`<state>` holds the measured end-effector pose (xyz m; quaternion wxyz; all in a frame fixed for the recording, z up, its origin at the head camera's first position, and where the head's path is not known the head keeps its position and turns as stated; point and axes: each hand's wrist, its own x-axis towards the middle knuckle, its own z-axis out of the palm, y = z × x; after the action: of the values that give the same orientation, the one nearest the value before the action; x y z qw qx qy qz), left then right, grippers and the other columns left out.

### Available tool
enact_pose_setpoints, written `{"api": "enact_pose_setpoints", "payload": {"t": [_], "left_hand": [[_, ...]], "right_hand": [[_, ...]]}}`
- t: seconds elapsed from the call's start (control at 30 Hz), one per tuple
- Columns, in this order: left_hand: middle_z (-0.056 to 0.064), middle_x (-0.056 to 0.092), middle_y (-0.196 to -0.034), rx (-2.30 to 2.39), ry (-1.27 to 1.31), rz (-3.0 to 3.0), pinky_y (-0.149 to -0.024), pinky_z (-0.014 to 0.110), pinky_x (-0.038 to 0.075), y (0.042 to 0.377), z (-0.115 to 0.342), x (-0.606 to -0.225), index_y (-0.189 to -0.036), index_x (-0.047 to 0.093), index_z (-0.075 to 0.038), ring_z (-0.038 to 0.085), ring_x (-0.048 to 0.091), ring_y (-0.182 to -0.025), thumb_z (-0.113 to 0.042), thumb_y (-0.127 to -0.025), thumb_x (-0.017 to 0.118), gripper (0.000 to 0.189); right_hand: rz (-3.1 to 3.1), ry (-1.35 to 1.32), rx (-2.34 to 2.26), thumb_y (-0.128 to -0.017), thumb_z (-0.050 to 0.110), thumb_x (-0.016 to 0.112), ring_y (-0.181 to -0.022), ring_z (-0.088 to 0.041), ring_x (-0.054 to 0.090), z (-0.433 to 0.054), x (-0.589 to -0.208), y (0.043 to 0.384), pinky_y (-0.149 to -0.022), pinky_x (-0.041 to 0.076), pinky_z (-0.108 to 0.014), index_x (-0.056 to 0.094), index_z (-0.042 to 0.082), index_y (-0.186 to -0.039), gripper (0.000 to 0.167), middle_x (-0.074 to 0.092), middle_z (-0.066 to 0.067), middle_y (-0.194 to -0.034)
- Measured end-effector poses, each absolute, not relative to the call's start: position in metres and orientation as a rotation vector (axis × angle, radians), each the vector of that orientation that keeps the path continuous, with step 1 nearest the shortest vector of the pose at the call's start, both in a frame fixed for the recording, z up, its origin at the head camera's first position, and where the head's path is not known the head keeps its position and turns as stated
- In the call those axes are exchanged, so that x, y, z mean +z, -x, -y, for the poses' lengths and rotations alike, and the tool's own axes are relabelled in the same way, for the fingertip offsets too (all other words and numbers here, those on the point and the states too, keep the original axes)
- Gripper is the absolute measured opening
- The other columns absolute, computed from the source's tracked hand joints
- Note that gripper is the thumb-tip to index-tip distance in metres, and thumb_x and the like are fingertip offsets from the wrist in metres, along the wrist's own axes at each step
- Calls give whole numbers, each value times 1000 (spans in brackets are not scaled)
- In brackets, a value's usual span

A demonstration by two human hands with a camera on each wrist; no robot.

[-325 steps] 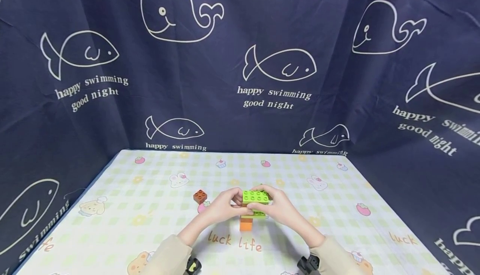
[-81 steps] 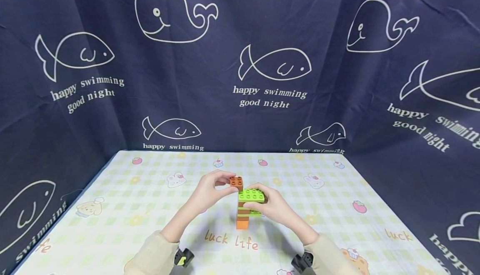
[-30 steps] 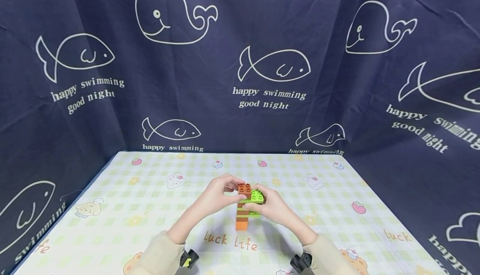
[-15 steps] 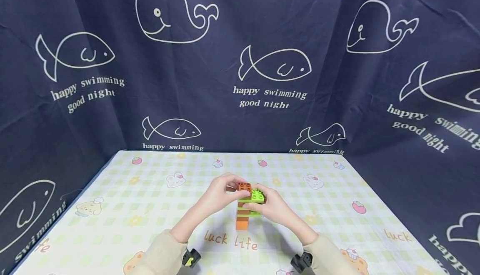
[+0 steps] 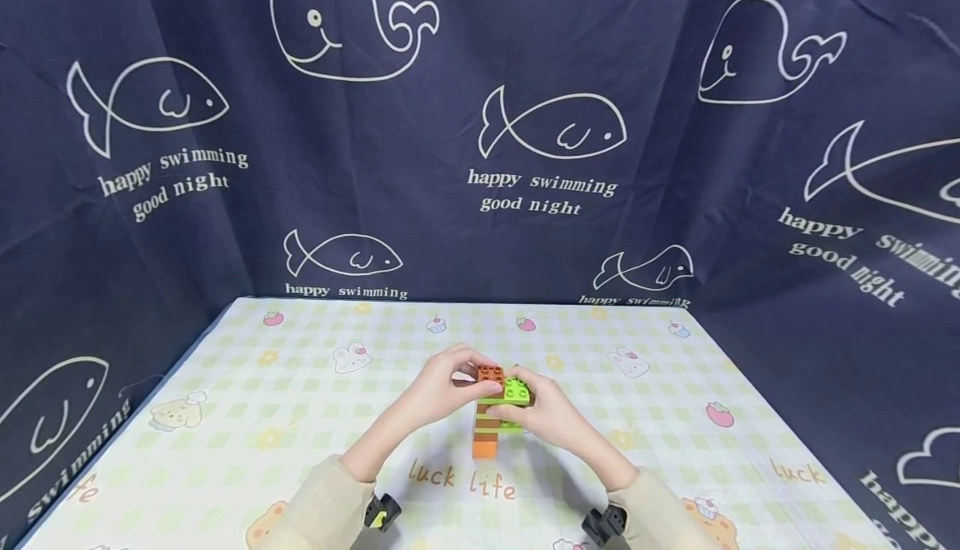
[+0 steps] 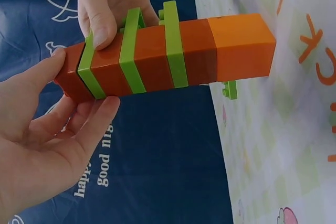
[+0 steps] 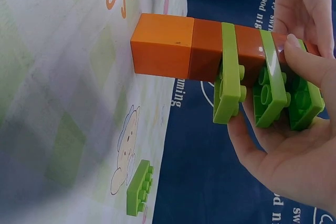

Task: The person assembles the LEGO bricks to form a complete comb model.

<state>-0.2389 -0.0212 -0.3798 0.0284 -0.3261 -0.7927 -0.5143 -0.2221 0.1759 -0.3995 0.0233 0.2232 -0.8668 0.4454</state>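
Note:
A tower of toy building bricks stands on the table, its base an orange brick (image 6: pixel 244 48). Above it, brown bricks alternate with light green plates (image 7: pixel 228 74) that jut out to the right. On the left half of the topmost plate sits a brown brick (image 5: pixel 490 374), and green studs (image 5: pixel 516 387) show beside it. My left hand (image 5: pixel 442 382) pinches that top brick between thumb and fingers; in the left wrist view, a fingertip reaches the green plate's edge. My right hand (image 5: pixel 551 408) grips the upper tower from the right, its thumb on a brown brick just below.
In the right wrist view, a loose green brick (image 7: pixel 139 188) lies on the table near the tower; the tower and hands hide it from the head view. A patterned cloth (image 5: pixel 315 417) covers the table. Dark blue curtains (image 5: pixel 450 158) hang behind and at both sides.
The brown brick lay on the table at left; my left hand picked it up, carried it right and set it on the top green plate. Over the last half second, both hands barely move.

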Motion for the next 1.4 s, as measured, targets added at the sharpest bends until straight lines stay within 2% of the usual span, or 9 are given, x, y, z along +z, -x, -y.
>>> {"api": "enact_pose_setpoints", "payload": {"t": [0.13,0.4,0.67,0.93,1.23,1.4], "left_hand": [[4,61,-100,-1593,1019,2458,-79,20,54,241,22,-380,-103,67,-10,18,63,-92,-25,-84,70,24],[4,61,-103,-1670,1010,2460,-83,25,54,242,25,-381,-103,66,-11,17,62,-92,-25,-85,70,23],[5,60,-102,-1685,1003,2450,-81,24,54,242,23,-383,-104,65,-10,17,62,-91,-20,-85,70,22],[3,60,-101,-1670,983,2463,-81,23,53,241,23,-384,-104,65,-11,16,61,-92,-21,-84,71,23],[11,59,-97,-1629,967,2484,-81,25,54,220,23,-360,-102,63,-1,22,61,-90,-11,-85,69,21],[9,59,-97,-1616,975,2485,-79,22,53,226,24,-366,-103,64,-4,21,61,-89,-13,-85,69,21]], "right_hand": [[2676,-701,1389,-81,30,73,-74,-5,58,-176,-398,221,-64,50,-22,60,12,-113,39,66,-2,-95],[2686,-673,1350,-79,34,74,-79,-6,58,-174,-397,222,-69,49,-22,61,16,-110,38,65,2,-96],[2706,-644,1367,-78,34,75,-82,-8,59,-175,-398,224,-71,49,-22,61,17,-110,38,65,2,-98],[2710,-665,1444,-78,32,75,-78,-8,59,-178,-400,227,-69,51,-22,60,13,-111,41,65,-2,-96],[2700,-706,1522,-79,27,75,-78,-7,61,-180,-400,228,-70,52,-22,59,11,-113,41,66,-5,-98],[2688,-765,1541,-79,22,75,-78,-6,61,-182,-396,227,-70,53,-23,58,7,-115,42,66,-8,-98]]}}
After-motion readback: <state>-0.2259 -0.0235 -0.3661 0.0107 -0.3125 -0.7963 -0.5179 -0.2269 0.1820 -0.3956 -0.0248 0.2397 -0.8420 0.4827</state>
